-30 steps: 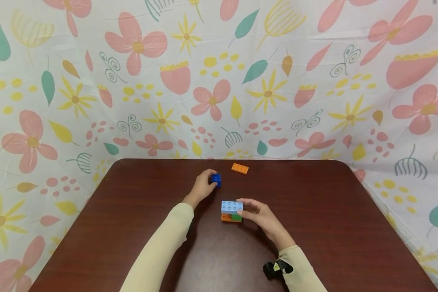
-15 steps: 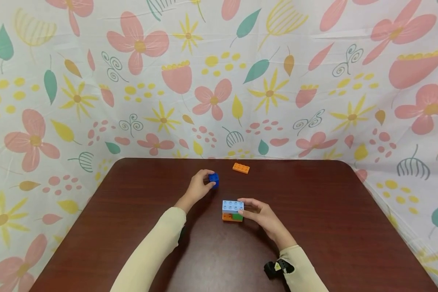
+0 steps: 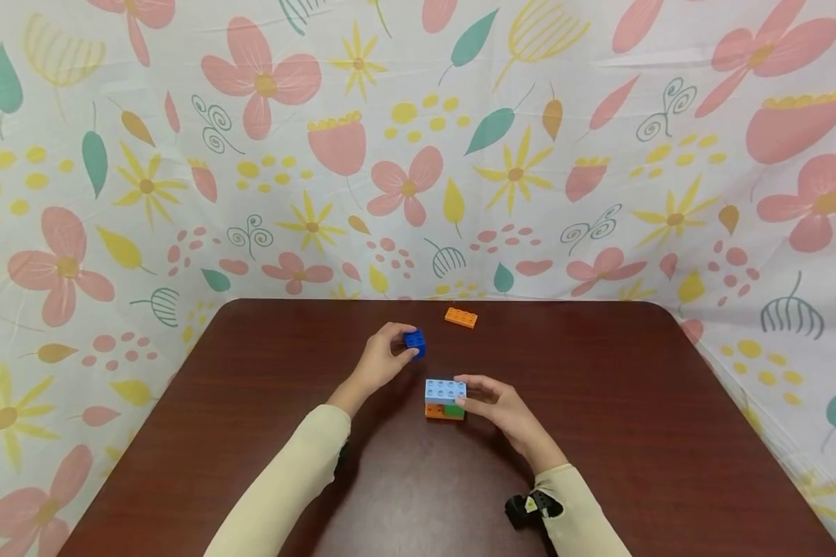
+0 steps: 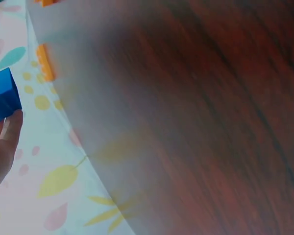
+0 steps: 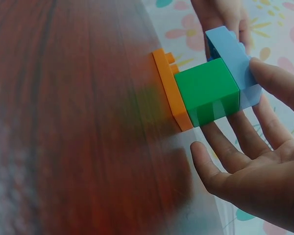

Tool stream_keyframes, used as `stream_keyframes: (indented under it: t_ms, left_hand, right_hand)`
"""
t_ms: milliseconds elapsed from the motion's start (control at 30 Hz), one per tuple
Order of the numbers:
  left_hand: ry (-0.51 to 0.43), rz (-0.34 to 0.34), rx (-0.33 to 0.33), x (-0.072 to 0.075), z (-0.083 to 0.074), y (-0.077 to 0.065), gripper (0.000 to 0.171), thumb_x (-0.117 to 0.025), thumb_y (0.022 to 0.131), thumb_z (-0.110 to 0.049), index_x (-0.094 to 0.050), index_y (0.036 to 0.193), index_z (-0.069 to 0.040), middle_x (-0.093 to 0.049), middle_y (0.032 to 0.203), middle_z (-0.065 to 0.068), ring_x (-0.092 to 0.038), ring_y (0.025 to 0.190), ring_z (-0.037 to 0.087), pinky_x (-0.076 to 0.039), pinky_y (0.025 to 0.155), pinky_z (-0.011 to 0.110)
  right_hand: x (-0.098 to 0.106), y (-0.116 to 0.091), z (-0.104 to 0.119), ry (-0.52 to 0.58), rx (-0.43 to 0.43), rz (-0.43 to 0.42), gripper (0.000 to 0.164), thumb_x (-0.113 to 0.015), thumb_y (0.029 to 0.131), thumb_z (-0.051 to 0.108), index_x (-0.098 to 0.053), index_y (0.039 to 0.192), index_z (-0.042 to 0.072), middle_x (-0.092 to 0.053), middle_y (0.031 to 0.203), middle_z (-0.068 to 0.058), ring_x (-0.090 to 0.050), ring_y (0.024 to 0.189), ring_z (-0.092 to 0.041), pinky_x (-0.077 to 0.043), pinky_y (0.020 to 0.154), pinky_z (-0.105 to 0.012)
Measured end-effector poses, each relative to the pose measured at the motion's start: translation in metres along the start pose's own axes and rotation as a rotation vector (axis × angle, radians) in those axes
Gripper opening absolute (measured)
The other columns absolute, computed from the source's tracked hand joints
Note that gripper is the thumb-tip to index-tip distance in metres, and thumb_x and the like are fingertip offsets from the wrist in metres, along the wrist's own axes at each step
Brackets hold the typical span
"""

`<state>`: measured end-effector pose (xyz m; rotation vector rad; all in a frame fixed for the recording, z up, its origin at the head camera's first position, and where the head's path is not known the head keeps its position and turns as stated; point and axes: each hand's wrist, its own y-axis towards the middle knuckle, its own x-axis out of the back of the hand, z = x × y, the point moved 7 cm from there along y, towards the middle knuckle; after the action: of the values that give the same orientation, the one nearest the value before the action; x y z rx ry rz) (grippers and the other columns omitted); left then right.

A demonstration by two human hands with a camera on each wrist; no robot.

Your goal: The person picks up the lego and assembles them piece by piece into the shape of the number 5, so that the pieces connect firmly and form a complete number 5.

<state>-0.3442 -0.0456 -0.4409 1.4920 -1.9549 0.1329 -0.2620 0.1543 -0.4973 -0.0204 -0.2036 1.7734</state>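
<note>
Note, over the last second, a slight turn of the small blue brick, along with a drawing back of the left sleeve toward the near left. Pinched between thumb and fingers of the left hand, narrowed to the brick's width, nearer the body than the loose orange plate at the far side of the bench.

Report no clear change at the right hand: gripping the right end of the light blue brick, thumb to the near side, other fingers loosely spread. Topping a stack with that piece, above a green brick at the right end of an orange base. Judged from this, steadying on one side and adjusting on the other, with blue brick and stack near but not joined.

Cannot tell whether lifted clear of the bench or not (probably raised, going by the left wrist view). Cut off there: much of the left hand and nearly all of the stack. Doubtful in the right wrist view: a dark blue patch beyond the green brick, perhaps belonging to the held piece.
</note>
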Motion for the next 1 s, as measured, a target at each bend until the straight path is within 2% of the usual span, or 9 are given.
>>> stream_keyframes:
  t_ms: [167, 300, 633, 800, 1000]
  left_hand:
    - [-0.023, 0.001, -0.054, -0.001, -0.014, -0.007, 0.034, -0.069, 0.088, -0.005, -0.060, 0.121, -0.004, -0.057, 0.112, 0.011, -0.063, 0.104, 0.025, -0.052, 0.089, 0.035]
    - [-0.066, 0.015, -0.094, 0.000, -0.026, -0.012, 0.034, -0.069, 0.088, -0.005, -0.060, 0.121, -0.006, -0.057, 0.113, 0.010, -0.062, 0.103, 0.024, -0.052, 0.090, 0.034]
    - [-0.153, 0.070, -0.138, -0.002, -0.047, -0.024, 0.036, -0.069, 0.087, -0.003, -0.060, 0.122, -0.007, -0.057, 0.113, 0.010, -0.062, 0.104, 0.024, -0.051, 0.092, 0.035]
    - [-0.136, 0.102, -0.131, -0.004, -0.050, -0.032, 0.035, -0.068, 0.088, -0.006, -0.060, 0.122, -0.009, -0.058, 0.113, 0.007, -0.061, 0.104, 0.023, -0.050, 0.094, 0.035]
    - [-0.143, 0.137, -0.095, -0.009, -0.046, -0.037, 0.036, -0.070, 0.088, -0.007, -0.061, 0.122, -0.012, -0.058, 0.113, 0.003, -0.061, 0.102, 0.018, -0.050, 0.092, 0.031]
  right_hand:
    - [-0.001, -0.001, 0.001, -0.014, 0.016, 0.032, 0.050, -0.074, 0.086, 0.027, -0.058, 0.131, 0.010, -0.057, 0.127, -0.011, -0.057, 0.106, -0.023, -0.046, 0.091, -0.035]
    - [0.000, -0.001, 0.002, 0.003, 0.008, 0.025, 0.049, -0.074, 0.086, 0.027, -0.060, 0.130, 0.011, -0.058, 0.126, -0.010, -0.058, 0.105, -0.022, -0.047, 0.092, -0.036]
    - [0.002, 0.001, 0.003, 0.017, 0.009, 0.012, 0.046, -0.075, 0.084, 0.026, -0.062, 0.127, 0.013, -0.060, 0.123, -0.007, -0.059, 0.103, -0.023, -0.047, 0.091, -0.037]
    - [0.001, 0.002, 0.002, 0.013, 0.012, 0.022, 0.047, -0.075, 0.085, 0.027, -0.061, 0.127, 0.013, -0.060, 0.124, -0.007, -0.058, 0.105, -0.022, -0.047, 0.091, -0.037]
    - [0.001, 0.002, 0.001, 0.003, 0.009, 0.033, 0.048, -0.074, 0.085, 0.029, -0.060, 0.128, 0.013, -0.059, 0.125, -0.008, -0.057, 0.106, -0.023, -0.046, 0.094, -0.038]
